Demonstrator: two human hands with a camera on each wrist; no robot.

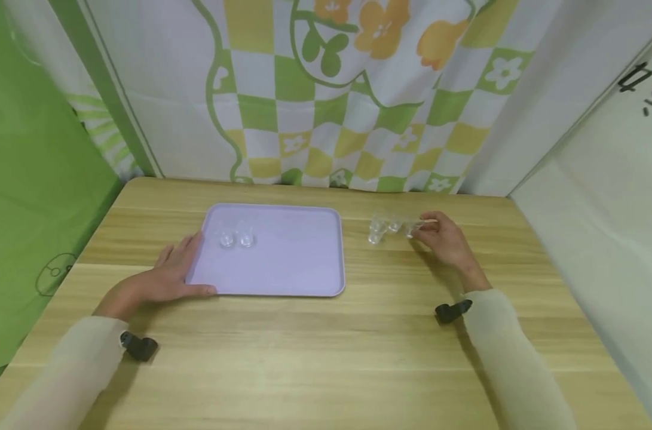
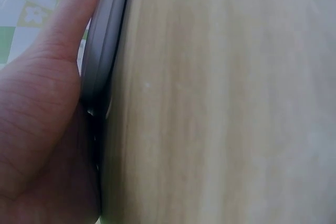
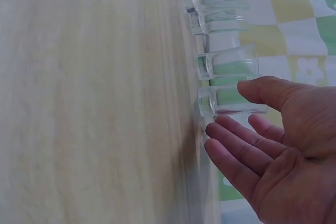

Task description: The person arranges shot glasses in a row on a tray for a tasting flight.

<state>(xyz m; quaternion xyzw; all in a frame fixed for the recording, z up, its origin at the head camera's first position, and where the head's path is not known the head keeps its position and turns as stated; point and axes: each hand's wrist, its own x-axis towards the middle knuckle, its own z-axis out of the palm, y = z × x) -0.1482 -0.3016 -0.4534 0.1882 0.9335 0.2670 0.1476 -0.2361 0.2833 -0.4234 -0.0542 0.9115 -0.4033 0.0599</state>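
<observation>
My right grip (image 1: 445, 240) sits at the right end of a loose cluster of small glasses, thumb on one side of the nearest glass (image 3: 226, 99) and fingers on the other. The thumb overlaps that glass near its rim, but I cannot tell whether the fingers are pressed against it or only curve beside it. The glass stands upright on the surface (image 1: 315, 358), just to the left of my right grip, its long axis vertical, so thumb and fingers come at it from the side, up near the mouth. My right grip is by far the nearer one; my left grip (image 1: 167, 278) is spread against the left edge of the tray (image 1: 293, 257), thumb along the near rim, well apart from the cluster.

The glasses are clear and smooth, flaring a little from a thick base to a thin-walled mouth. The other glasses (image 1: 394, 226) stand close by, further left, and a pair of glasses (image 1: 247, 240) stands on the tray's left half. The tray is pale purple and matt, a rounded rectangle with a low raised rim. Beneath it runs light, banded wood grain; behind hangs a checked, flowered curtain (image 1: 331, 113).
</observation>
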